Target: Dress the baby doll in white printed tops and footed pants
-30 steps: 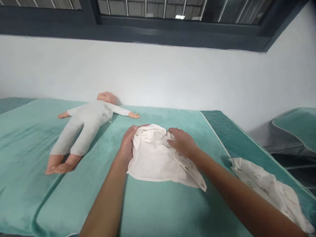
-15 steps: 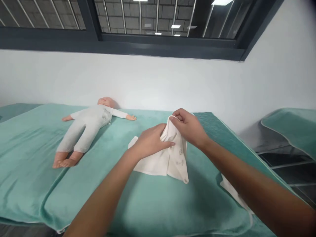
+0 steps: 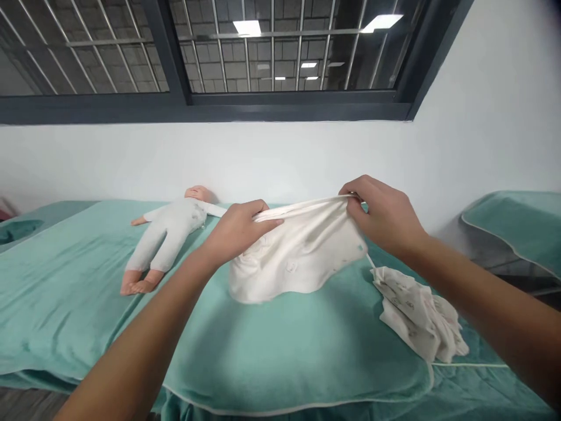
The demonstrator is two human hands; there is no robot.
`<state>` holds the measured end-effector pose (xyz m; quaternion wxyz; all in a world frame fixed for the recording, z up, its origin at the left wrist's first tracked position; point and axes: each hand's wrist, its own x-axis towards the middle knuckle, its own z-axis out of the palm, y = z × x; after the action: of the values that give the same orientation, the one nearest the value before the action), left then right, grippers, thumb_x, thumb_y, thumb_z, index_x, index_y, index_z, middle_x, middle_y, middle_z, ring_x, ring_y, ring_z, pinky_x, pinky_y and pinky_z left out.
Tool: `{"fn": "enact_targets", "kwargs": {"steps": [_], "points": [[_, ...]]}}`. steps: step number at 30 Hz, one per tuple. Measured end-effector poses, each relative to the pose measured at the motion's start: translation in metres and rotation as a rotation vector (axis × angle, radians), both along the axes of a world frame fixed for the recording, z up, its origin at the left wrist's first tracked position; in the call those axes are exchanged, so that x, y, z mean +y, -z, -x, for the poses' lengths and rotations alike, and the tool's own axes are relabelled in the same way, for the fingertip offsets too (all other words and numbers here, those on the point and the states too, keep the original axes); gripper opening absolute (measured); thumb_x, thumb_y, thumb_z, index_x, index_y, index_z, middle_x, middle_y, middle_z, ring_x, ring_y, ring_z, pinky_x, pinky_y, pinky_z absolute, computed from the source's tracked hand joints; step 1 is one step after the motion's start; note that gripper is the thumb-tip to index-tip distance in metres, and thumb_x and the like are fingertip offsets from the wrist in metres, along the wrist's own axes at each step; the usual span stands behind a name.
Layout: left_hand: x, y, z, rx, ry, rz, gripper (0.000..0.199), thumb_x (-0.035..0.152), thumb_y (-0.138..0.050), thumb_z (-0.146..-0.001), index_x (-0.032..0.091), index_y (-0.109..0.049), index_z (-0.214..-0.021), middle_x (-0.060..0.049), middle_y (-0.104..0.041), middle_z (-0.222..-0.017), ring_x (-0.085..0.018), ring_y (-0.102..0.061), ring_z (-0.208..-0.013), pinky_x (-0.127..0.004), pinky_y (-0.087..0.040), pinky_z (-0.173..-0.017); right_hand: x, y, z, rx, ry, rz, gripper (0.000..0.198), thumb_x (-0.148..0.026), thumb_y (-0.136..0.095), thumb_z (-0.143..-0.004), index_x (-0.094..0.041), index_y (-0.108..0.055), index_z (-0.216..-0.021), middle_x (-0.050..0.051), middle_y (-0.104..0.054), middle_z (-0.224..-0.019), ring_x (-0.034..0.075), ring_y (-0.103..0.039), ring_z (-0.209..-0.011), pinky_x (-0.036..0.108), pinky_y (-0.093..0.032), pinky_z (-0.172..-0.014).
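A white baby garment (image 3: 298,257) with a faint print hangs stretched between my two hands, above the green cover. My left hand (image 3: 239,231) pinches its upper left edge between thumb and fingers. The upper right corner is gripped by my right hand (image 3: 381,210), and a thin tie dangles below that end. Whether it is a top or another piece of clothing I cannot tell. Beyond my left forearm a baby doll (image 3: 169,234) in a white suit lies on its back, its left hand hidden behind my left hand.
Crumpled white printed cloth (image 3: 421,316) lies below my right forearm. Green plush covers (image 3: 289,362) spread over the bed surface, with a piped front edge. A white wall (image 3: 280,158) and a dark-framed barred window (image 3: 289,105) stand behind. Another green cover (image 3: 521,228) is at the right.
My hands have moved apart, pulling the bunched garment out wide with its edge taut. The view has tilted up, and the crumpled cloth at the right now shows more fully.
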<state>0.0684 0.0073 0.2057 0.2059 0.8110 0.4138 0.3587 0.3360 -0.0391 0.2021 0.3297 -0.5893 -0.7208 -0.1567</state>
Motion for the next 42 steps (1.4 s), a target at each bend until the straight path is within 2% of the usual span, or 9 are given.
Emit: {"fn": "enact_targets", "kwargs": {"steps": [8,12,16,22,31,35,38,40,42], "points": [[-0.003,0.011,0.032,0.086,-0.094,-0.063,0.018,0.029,-0.075,-0.067,0.024,-0.057,-0.065,0.004,-0.052,-0.053,-0.017,-0.044,-0.050,-0.028,-0.024,-0.050,-0.006,0.022,-0.014,0.106,0.137,0.151,0.031,-0.025,-0.038,-0.088,-0.024,-0.064,-0.106,0.006,-0.070,-0.096,0.024,-0.063,-0.081,0.034,-0.045,-0.065],[-0.005,0.030,0.057,0.192,-0.150,0.050,0.032,0.035,-0.069,-0.074,0.024,-0.044,-0.058,0.004,-0.046,-0.051,-0.016,-0.041,-0.047,-0.029,-0.024,-0.049,-0.011,0.030,-0.023,-0.026,0.288,0.279,0.030,-0.031,-0.040,-0.090,-0.027,-0.061,-0.111,0.004,-0.072,-0.093,0.025,-0.061,-0.074,0.034,-0.041,-0.060],[-0.006,0.043,0.073,0.089,-0.278,0.146,0.028,0.030,-0.061,-0.079,0.024,-0.043,-0.059,0.003,-0.045,-0.052,-0.016,-0.040,-0.048,-0.029,-0.023,-0.049,-0.013,0.038,-0.033,-0.099,0.328,0.302,0.030,-0.029,-0.040,-0.090,-0.027,-0.060,-0.112,0.005,-0.071,-0.110,0.026,-0.063,-0.082,0.034,-0.041,-0.062],[-0.005,0.050,0.076,0.066,-0.473,-0.024,0.030,0.019,-0.061,-0.074,0.023,-0.037,-0.057,0.004,-0.038,-0.048,-0.014,-0.034,-0.048,-0.029,-0.021,-0.050,-0.009,0.046,-0.038,0.007,0.251,0.371,0.027,-0.025,-0.041,-0.089,-0.025,-0.063,-0.106,0.009,-0.072,-0.100,0.025,-0.064,-0.078,0.034,-0.043,-0.061],[0.025,0.040,0.083,0.365,-0.486,0.334,0.028,0.045,-0.055,-0.083,0.021,-0.049,-0.070,0.001,-0.058,-0.068,-0.017,-0.054,-0.062,-0.027,-0.034,-0.053,0.030,0.045,-0.047,0.132,0.254,0.631,0.031,-0.032,-0.045,-0.087,-0.029,-0.070,-0.105,0.005,-0.072,-0.108,0.025,-0.065,-0.090,0.032,-0.048,-0.067],[0.046,0.060,0.061,0.586,-0.609,0.245,0.017,0.038,-0.048,-0.088,0.022,-0.054,-0.089,-0.004,-0.065,-0.085,-0.025,-0.061,-0.080,-0.032,-0.042,-0.063,0.057,0.074,-0.029,-0.066,0.323,0.585,0.034,-0.031,-0.044,-0.089,-0.025,-0.066,-0.113,0.009,-0.071,-0.104,0.028,-0.064,-0.088,0.037,-0.047,-0.070],[0.049,0.094,0.036,0.670,-0.668,0.061,0.021,0.028,-0.042,-0.092,0.018,-0.054,-0.106,-0.011,-0.065,-0.104,-0.030,-0.063,-0.093,-0.039,-0.047,-0.071,0.062,0.113,0.003,-0.201,0.297,0.342,0.040,-0.017,-0.040,-0.088,-0.015,-0.061,-0.121,0.017,-0.064,-0.120,0.031,-0.060,-0.104,0.043,-0.046,-0.083],[0.046,0.119,0.017,0.679,-0.562,-0.097,0.021,0.020,-0.042,-0.091,0.015,-0.056,-0.107,-0.015,-0.062,-0.114,-0.032,-0.057,-0.110,-0.042,-0.047,-0.084,0.060,0.143,0.030,-0.202,0.156,0.253,0.043,-0.012,-0.038,-0.087,-0.010,-0.058,-0.125,0.019,-0.057,-0.131,0.032,-0.051,-0.120,0.044,-0.042,-0.097],[0.043,0.142,-0.001,0.596,-0.375,-0.139,0.026,0.016,-0.041,-0.092,0.015,-0.056,-0.113,-0.014,-0.061,-0.120,-0.028,-0.055,-0.116,-0.039,-0.046,-0.094,0.059,0.170,0.055,-0.093,0.009,0.327,0.044,-0.014,-0.037,-0.090,-0.009,-0.054,-0.130,0.016,-0.056,-0.134,0.026,-0.048,-0.125,0.038,-0.038,-0.106]]}}
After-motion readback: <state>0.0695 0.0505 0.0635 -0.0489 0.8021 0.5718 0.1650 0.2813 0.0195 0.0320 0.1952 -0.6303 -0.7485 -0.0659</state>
